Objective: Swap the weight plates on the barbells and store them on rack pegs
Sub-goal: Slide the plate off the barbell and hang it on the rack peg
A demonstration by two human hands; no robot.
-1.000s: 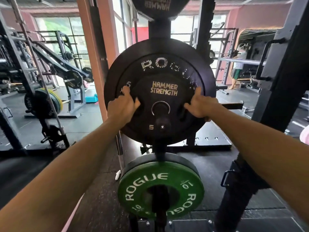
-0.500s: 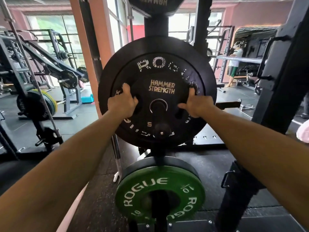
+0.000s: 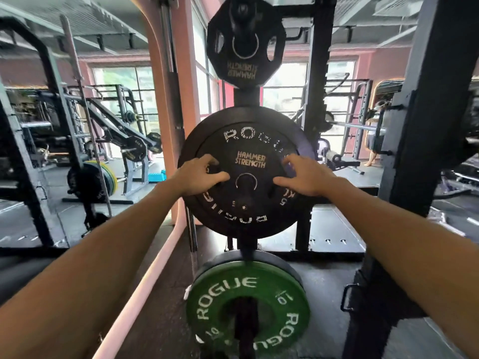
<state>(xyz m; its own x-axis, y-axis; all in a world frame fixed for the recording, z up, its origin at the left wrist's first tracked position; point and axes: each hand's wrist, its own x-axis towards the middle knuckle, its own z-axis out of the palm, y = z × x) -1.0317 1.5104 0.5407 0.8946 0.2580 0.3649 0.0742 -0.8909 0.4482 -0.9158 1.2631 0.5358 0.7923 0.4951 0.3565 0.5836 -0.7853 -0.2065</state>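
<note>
My left hand (image 3: 199, 176) rests with spread fingers on the small Hammer Strength plate (image 3: 248, 174), which sits on the middle peg (image 3: 245, 200) before a big Rogue plate (image 3: 259, 224). My right hand (image 3: 302, 177) is spread there too; whether it touches, I cannot tell. I should push evenly until it seats flat. Below hangs a green plate (image 3: 247, 307); above, another black plate (image 3: 245, 45).

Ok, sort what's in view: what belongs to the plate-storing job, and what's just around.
In the job:
small Hammer Strength plate on the middle peg
left hand and right hand on it
black Rogue plate behind
green Rogue plate
top plate

Just around:
leaning barbell
teal step
distant person
</note>
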